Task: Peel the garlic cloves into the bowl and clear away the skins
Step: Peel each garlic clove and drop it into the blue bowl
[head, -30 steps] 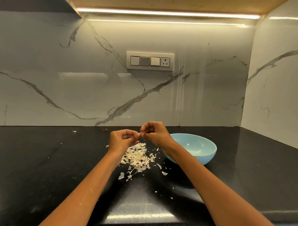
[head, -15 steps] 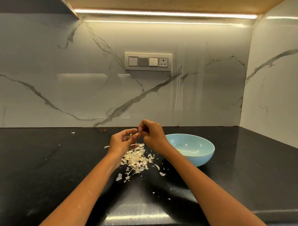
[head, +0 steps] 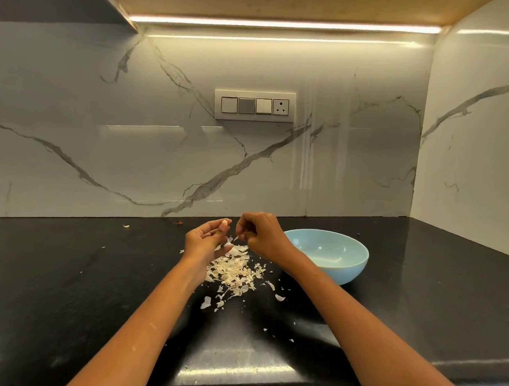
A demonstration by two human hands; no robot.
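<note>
Fingers (head: pixel 223 224) of my left hand (head: pixel 204 243) pinch the garlic clove (head: pixel 224 221) while my right hand (head: pixel 261 235), now pulled apart, nips a torn skin (head: pixel 236 238) above the peel pile (head: pixel 232 269) mid-table, bowl (head: pixel 329 256) just right, so peeling advances

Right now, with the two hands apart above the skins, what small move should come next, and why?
Probably let the skin flake fall from the right hand onto the pile of skins below. The left hand holds what looks like the garlic clove at its fingertips, and the flake hangs free of it, so it seems fully torn off.
</note>
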